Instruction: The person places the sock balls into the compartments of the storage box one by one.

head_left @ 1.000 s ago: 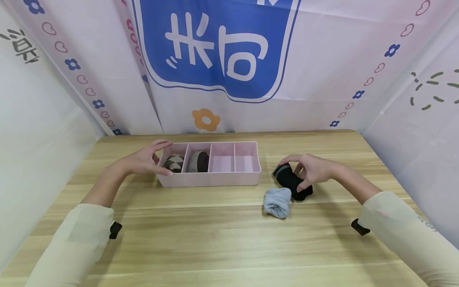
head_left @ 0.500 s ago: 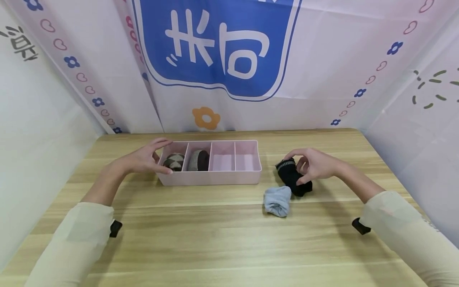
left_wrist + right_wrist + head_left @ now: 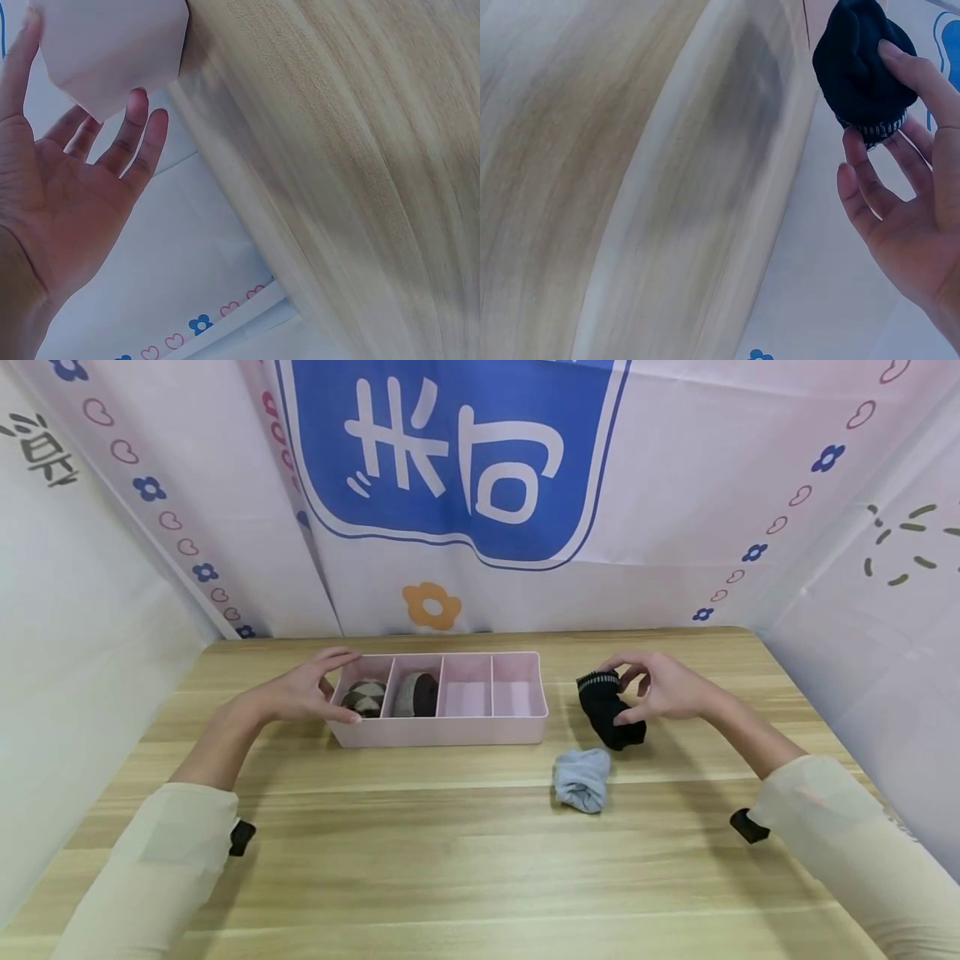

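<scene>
A pink divided storage box (image 3: 442, 732) stands near the back of the table. My left hand (image 3: 300, 692) holds its left end, thumb at the near rim and fingers at the far side; the left wrist view shows the palm beside the box's end wall (image 3: 120, 45). From the left, the first compartment holds a rolled checkered sock (image 3: 365, 699), the second a rolled grey-brown sock (image 3: 415, 695). My right hand (image 3: 663, 687) pinches a folded black sock (image 3: 609, 714) with a striped cuff, raised off the table right of the box. A light grey folded sock (image 3: 582, 779) lies nearer me.
The wooden table (image 3: 450, 860) reaches a printed cloth backdrop (image 3: 637, 593) behind the box. White cloth walls (image 3: 877, 668) stand on both sides. The box's two right compartments show bare pink floors.
My right hand has lifted the black sock up and away from the light grey sock. My left hand keeps its place on the box. The head view has shifted slightly.
</scene>
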Action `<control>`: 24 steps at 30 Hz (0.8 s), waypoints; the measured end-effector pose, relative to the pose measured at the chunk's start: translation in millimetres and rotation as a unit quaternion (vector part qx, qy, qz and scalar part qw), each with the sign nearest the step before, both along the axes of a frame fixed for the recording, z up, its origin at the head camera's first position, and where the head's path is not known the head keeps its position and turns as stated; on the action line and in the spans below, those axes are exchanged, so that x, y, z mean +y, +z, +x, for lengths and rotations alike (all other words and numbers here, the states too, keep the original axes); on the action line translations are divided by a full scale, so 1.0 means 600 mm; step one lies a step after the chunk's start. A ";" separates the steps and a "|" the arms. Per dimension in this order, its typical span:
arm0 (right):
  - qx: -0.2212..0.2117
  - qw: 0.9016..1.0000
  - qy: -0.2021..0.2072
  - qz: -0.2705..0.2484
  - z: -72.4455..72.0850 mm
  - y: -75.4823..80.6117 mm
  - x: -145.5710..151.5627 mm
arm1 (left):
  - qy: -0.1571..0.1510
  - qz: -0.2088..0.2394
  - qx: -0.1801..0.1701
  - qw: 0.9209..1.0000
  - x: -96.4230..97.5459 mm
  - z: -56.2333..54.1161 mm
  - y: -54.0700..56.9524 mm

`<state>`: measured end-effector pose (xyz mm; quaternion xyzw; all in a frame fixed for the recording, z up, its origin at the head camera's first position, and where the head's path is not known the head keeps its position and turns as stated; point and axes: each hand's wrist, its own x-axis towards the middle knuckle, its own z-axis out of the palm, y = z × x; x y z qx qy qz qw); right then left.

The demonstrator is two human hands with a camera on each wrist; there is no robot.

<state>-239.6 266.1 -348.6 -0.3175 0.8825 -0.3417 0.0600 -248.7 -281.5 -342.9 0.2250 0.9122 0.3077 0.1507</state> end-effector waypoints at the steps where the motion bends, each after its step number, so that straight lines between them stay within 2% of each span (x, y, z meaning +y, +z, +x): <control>1: 0.003 1.000 -0.002 -0.003 -0.001 0.001 0.000 | 0.000 0.001 -0.001 1.000 0.000 0.000 0.000; 13: 0.025 0.999 -0.031 -0.028 -0.005 0.017 -0.011 | -0.001 0.000 -0.003 1.000 -0.001 -0.002 -0.002; 24: 0.018 0.997 -0.053 -0.049 -0.009 0.036 -0.031 | -0.003 0.005 0.000 1.000 0.000 -0.005 -0.002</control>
